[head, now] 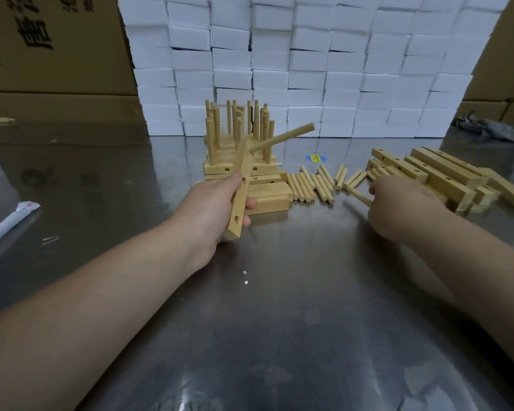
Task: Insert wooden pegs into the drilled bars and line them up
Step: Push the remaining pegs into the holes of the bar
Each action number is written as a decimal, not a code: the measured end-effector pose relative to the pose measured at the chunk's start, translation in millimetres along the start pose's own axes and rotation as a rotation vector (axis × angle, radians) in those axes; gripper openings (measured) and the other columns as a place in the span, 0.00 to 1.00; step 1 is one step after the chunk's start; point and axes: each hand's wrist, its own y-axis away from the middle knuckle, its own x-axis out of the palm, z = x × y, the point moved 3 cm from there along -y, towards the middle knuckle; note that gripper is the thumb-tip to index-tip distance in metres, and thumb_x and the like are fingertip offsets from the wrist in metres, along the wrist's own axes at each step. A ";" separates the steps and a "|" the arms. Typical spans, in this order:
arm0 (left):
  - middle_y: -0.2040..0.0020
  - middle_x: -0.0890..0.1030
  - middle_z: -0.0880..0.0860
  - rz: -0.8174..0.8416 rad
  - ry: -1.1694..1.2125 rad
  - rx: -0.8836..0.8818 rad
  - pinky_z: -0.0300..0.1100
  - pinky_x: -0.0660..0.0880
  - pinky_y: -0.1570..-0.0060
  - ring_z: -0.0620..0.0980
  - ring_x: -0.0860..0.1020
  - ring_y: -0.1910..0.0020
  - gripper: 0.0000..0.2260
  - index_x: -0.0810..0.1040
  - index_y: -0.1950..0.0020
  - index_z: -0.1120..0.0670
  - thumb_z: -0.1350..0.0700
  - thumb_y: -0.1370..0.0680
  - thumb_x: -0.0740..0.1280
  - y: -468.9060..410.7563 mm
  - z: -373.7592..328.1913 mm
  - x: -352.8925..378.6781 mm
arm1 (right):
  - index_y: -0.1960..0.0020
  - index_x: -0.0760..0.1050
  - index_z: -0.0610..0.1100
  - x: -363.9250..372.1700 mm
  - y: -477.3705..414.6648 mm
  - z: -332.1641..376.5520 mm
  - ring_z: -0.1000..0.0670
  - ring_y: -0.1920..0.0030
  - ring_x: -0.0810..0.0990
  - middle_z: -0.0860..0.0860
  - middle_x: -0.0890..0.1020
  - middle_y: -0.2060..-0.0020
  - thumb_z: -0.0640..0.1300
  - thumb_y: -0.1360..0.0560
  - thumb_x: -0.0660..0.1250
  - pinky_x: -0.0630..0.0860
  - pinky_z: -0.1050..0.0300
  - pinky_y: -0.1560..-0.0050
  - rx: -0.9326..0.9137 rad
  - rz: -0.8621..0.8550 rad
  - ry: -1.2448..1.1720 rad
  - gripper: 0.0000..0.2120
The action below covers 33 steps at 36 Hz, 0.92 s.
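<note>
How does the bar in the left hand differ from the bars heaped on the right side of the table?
The held bar is raised and steeply tilted in the left hand; the heaped bars lie piled on the table. The held bar carries one peg in its upper hole; the heaped bars' visible holes are empty. Both are pale wood with drilled holes.

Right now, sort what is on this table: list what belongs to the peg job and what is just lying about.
Job: held bar in the left hand, one fitted peg; picked peg in the right hand; loose pegs; empty bars; pegged bars.
Lying about: sticker; white wrapper; grey crumpled thing; white boxes; cartons.
</note>
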 end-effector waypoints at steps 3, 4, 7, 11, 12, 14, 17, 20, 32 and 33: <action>0.74 0.79 0.46 0.002 0.025 -0.002 0.31 0.67 0.79 0.43 0.72 0.79 0.12 0.78 0.47 0.55 0.50 0.20 0.59 -0.6 1.2 -0.4 | 0.41 0.72 0.41 -5.7 6.9 6.2 0.46 0.58 0.74 0.44 0.78 0.50 0.34 0.26 0.57 0.73 0.53 0.59 -0.047 -0.033 -0.054 0.15; 0.74 0.78 0.47 0.004 0.026 -0.003 0.31 0.67 0.79 0.44 0.72 0.79 0.12 0.78 0.47 0.55 0.50 0.20 0.58 -0.8 1.7 -0.2 | 0.41 0.72 0.41 -6.2 9.9 9.7 0.46 0.56 0.74 0.45 0.77 0.49 0.35 0.26 0.57 0.73 0.53 0.59 -0.088 -0.037 -0.061 0.15; 0.74 0.78 0.47 0.016 0.021 -0.002 0.32 0.68 0.78 0.44 0.72 0.79 0.12 0.77 0.47 0.55 0.50 0.19 0.58 -1.7 2.7 0.4 | 0.49 0.72 0.43 -5.6 24.1 25.3 0.46 0.57 0.73 0.46 0.74 0.53 0.39 0.23 0.56 0.71 0.53 0.61 -0.307 -0.072 -0.132 0.07; 0.75 0.78 0.46 0.026 0.005 0.005 0.33 0.68 0.78 0.44 0.72 0.79 0.12 0.78 0.48 0.55 0.50 0.19 0.58 -2.1 4.2 2.5 | 0.62 0.67 0.50 -8.6 50.6 47.8 0.53 0.63 0.67 0.52 0.69 0.63 0.47 0.21 0.54 0.62 0.57 0.67 -0.548 -0.056 -0.302 0.11; 0.75 0.78 0.46 0.026 -0.006 0.009 0.34 0.68 0.77 0.44 0.72 0.79 0.12 0.78 0.49 0.55 0.50 0.19 0.58 -2.2 4.7 2.8 | 0.59 0.68 0.50 -8.5 54.1 50.5 0.53 0.62 0.68 0.53 0.69 0.62 0.49 0.21 0.54 0.62 0.56 0.66 -0.571 -0.053 -0.324 0.10; 0.75 0.78 0.46 0.031 -0.037 0.024 0.36 0.68 0.75 0.44 0.72 0.79 0.12 0.78 0.49 0.56 0.50 0.20 0.58 -2.7 5.3 3.3 | 0.55 0.68 0.49 -7.3 58.3 51.9 0.52 0.60 0.69 0.54 0.70 0.61 0.50 0.21 0.53 0.62 0.54 0.63 -0.583 -0.039 -0.337 0.09; 0.74 0.78 0.46 0.050 -0.077 0.057 0.38 0.67 0.72 0.45 0.72 0.77 0.12 0.78 0.50 0.55 0.50 0.20 0.59 -2.7 5.5 4.4 | 0.56 0.67 0.51 -6.2 59.2 50.5 0.54 0.63 0.70 0.54 0.72 0.63 0.51 0.21 0.52 0.63 0.57 0.67 -0.563 0.000 -0.312 0.09; 0.73 0.78 0.47 0.046 -0.084 0.080 0.39 0.67 0.71 0.46 0.72 0.76 0.11 0.77 0.56 0.54 0.51 0.20 0.59 -1.7 5.6 4.7 | 0.55 0.70 0.52 -2.1 56.0 49.4 0.56 0.65 0.70 0.54 0.74 0.66 0.52 0.21 0.53 0.62 0.59 0.71 -0.559 0.003 -0.259 0.10; 0.73 0.78 0.47 0.064 -0.118 0.115 0.38 0.68 0.73 0.46 0.72 0.77 0.11 0.77 0.56 0.53 0.50 0.20 0.59 0.8 4.2 6.1 | 0.46 0.77 0.48 -6.6 56.8 45.2 0.56 0.66 0.73 0.54 0.74 0.73 0.48 0.22 0.57 0.68 0.62 0.67 -0.562 -0.181 -0.496 0.12; 0.73 0.79 0.47 0.062 -0.122 0.116 0.37 0.69 0.74 0.46 0.72 0.77 0.12 0.77 0.57 0.52 0.50 0.20 0.59 0.9 4.4 6.3 | 0.47 0.77 0.48 -6.7 56.8 45.0 0.57 0.66 0.72 0.53 0.74 0.73 0.48 0.22 0.57 0.66 0.64 0.70 -0.563 -0.182 -0.501 0.12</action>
